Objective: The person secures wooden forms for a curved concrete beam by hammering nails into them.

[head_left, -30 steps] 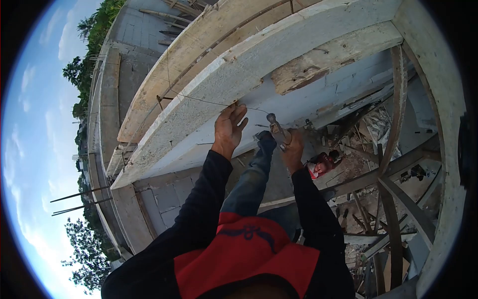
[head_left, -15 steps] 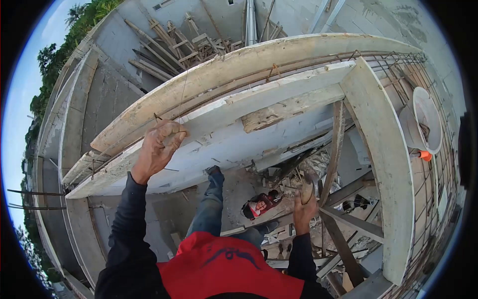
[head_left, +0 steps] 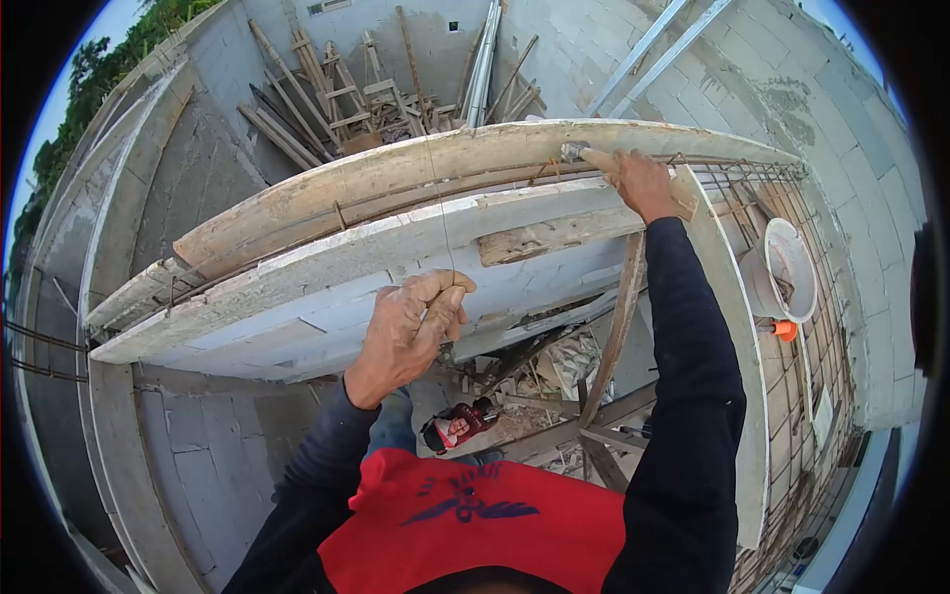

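Observation:
My left hand (head_left: 414, 322) is closed, thumb and fingertips pinched on a thin wire (head_left: 440, 203) that runs up across the boards. It is in front of the pale near form board (head_left: 366, 247). My right hand (head_left: 643, 183) reaches forward and grips the handle of a hammer (head_left: 596, 158). The metal head lies over the far form board (head_left: 396, 158), close to its upper edge. Thin steel rebar (head_left: 475, 178) runs lengthwise between the two boards. Below the near board's right part, a rough wooden block (head_left: 554, 236) is set against it.
A white bucket (head_left: 782, 267) sits on the rebar grid (head_left: 792, 396) at right, beside an orange object (head_left: 785, 330). A wide board (head_left: 737, 396) runs along my right arm. Far below are a person (head_left: 460, 426) and rubble. Scrap timber (head_left: 336, 99) leans at the back wall.
My right hand has swung the hammer up from low on the right to the far board. My left hand has moved right and down, still pinching the wire. The view has shifted.

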The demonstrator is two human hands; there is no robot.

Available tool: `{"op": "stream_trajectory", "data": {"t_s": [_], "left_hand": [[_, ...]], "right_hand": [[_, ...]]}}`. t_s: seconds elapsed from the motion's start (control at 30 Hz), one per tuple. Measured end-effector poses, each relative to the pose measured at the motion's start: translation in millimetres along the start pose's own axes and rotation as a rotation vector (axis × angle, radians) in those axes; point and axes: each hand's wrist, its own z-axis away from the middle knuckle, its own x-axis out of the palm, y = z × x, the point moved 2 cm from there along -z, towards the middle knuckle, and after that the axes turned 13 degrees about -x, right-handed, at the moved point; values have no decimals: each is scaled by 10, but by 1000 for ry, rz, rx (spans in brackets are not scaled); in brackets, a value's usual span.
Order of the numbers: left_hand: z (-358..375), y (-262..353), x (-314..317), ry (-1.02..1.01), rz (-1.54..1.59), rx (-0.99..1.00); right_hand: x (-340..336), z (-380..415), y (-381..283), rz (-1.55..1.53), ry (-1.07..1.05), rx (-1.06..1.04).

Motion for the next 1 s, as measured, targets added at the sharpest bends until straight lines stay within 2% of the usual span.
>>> {"op": "stream_trajectory", "data": {"t_s": [0.1, 0.17, 0.5, 0.8, 0.87, 0.93, 1.0], "left_hand": [[11, -52, -12, -52, -40, 44], [31, -130, 56, -63, -30, 24], [32, -172, 199, -113, 101, -25], [58, -212, 214, -126, 91, -61], [51, -214, 222, -124, 68, -55], [40, -224, 256, -118, 44, -62], [12, -228, 344, -130, 27, -19]], "right_hand": [[-19, -102, 1, -136, -89, 78], [-51, -129, 38, -249, -225, 152], [-46, -89, 162, -319, -217, 189], [-114, 22, 157, -243, -247, 259], [-317, 41, -23, -25, 133, 201], [-487, -75, -436, -702, 413, 149], [-785, -34, -1254, -1505, 204, 176]]}}
